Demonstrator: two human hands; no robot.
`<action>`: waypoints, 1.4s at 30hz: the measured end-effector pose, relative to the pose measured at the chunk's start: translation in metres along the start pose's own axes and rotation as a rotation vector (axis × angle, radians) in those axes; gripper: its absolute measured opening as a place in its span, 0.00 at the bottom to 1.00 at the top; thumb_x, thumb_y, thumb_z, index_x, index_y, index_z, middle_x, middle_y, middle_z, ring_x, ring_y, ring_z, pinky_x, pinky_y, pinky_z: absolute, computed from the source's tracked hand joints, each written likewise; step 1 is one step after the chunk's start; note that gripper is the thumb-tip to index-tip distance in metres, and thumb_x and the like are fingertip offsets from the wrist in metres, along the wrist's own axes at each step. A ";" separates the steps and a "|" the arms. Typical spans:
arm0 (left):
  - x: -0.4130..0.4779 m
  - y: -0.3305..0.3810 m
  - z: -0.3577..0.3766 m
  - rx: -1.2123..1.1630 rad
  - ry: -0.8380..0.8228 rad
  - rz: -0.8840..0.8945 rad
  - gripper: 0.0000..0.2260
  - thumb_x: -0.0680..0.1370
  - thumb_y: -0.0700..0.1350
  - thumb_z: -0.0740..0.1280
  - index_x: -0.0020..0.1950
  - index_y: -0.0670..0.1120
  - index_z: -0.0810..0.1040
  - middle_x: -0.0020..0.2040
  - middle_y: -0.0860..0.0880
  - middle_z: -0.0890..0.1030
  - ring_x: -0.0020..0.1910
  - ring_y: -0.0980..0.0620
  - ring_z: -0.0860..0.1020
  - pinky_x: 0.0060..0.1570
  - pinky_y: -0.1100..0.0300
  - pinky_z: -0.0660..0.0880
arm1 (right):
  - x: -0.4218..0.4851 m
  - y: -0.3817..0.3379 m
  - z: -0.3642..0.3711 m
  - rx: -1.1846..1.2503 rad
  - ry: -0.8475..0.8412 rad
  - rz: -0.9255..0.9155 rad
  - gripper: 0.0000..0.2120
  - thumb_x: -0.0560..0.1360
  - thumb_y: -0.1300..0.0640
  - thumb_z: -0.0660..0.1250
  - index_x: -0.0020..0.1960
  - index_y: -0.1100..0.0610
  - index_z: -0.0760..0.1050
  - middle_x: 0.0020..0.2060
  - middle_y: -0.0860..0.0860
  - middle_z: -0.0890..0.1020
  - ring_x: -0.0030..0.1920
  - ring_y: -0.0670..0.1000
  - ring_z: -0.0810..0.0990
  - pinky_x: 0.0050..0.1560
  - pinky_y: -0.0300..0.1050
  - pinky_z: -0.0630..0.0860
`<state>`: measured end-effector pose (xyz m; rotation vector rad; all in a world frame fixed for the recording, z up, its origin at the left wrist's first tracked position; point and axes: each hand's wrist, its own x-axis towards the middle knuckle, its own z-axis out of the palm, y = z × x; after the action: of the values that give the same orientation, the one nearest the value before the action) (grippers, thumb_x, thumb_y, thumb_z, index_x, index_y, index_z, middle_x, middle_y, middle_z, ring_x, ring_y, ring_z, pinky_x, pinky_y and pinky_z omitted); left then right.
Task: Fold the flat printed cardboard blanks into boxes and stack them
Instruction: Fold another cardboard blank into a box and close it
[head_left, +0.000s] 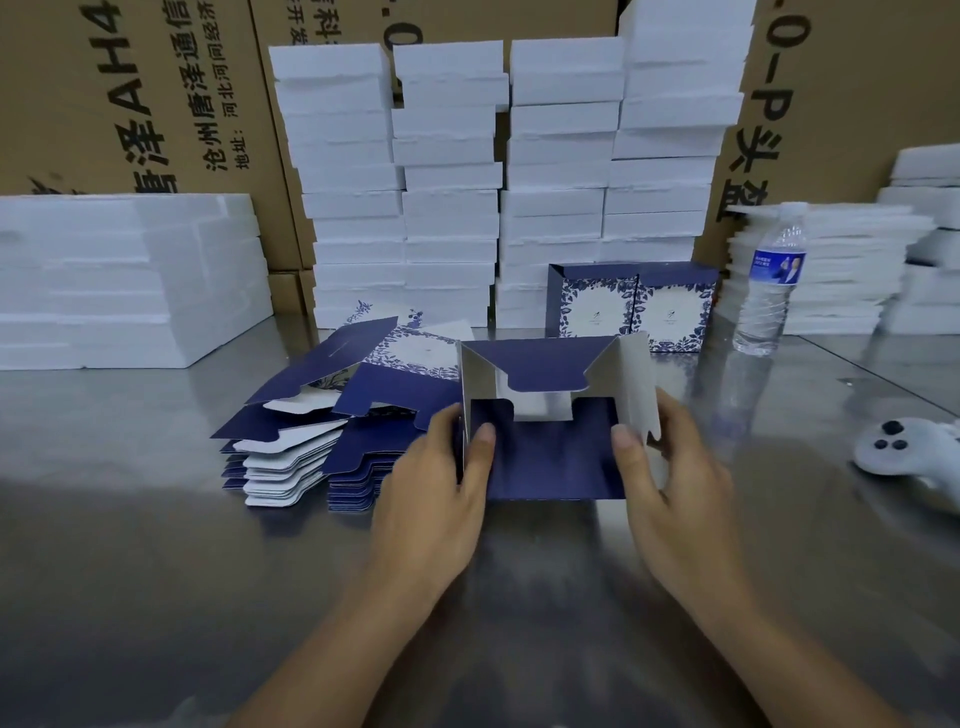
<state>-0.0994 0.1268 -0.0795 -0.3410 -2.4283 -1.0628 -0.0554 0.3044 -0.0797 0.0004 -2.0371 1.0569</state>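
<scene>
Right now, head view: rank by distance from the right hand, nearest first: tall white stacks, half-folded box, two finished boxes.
1. half-folded box: gripped by the right hand, centre front.
2. finished boxes: standing behind it, centre-right.
3. white stacks: at the back, right behind the finished boxes.

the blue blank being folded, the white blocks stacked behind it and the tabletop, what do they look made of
Half-folded blank: thin paperboard, it seems; navy print with a slight sheen on one face, plain white on the other, with crisp fold lines.
White blocks: probably foam such as polystyrene; matte, with rough, ragged edges.
Tabletop: likely stainless steel; grey, smooth, with blurred reflections.
</scene>
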 end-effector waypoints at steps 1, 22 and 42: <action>0.000 0.001 -0.001 -0.053 0.045 0.036 0.18 0.78 0.58 0.55 0.62 0.50 0.70 0.44 0.54 0.71 0.45 0.59 0.75 0.39 0.64 0.68 | 0.000 0.000 0.000 0.030 -0.004 0.004 0.27 0.73 0.37 0.56 0.68 0.47 0.68 0.50 0.30 0.75 0.49 0.23 0.71 0.46 0.21 0.64; -0.005 0.022 -0.019 -0.751 -0.209 0.024 0.17 0.69 0.66 0.64 0.55 0.64 0.69 0.51 0.63 0.77 0.52 0.58 0.77 0.52 0.63 0.76 | 0.015 0.010 -0.003 0.736 -0.092 0.258 0.16 0.60 0.53 0.72 0.47 0.54 0.78 0.42 0.46 0.84 0.44 0.42 0.81 0.45 0.34 0.78; -0.011 0.030 -0.012 -0.655 -0.193 -0.021 0.18 0.68 0.68 0.61 0.54 0.64 0.67 0.59 0.49 0.73 0.53 0.51 0.75 0.50 0.63 0.71 | 0.006 0.002 -0.006 -0.346 -0.065 -0.240 0.15 0.79 0.52 0.55 0.36 0.55 0.62 0.24 0.48 0.64 0.24 0.54 0.62 0.27 0.44 0.57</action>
<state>-0.0740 0.1379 -0.0595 -0.6507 -2.1741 -1.8980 -0.0558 0.3120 -0.0750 0.0983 -2.1916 0.5561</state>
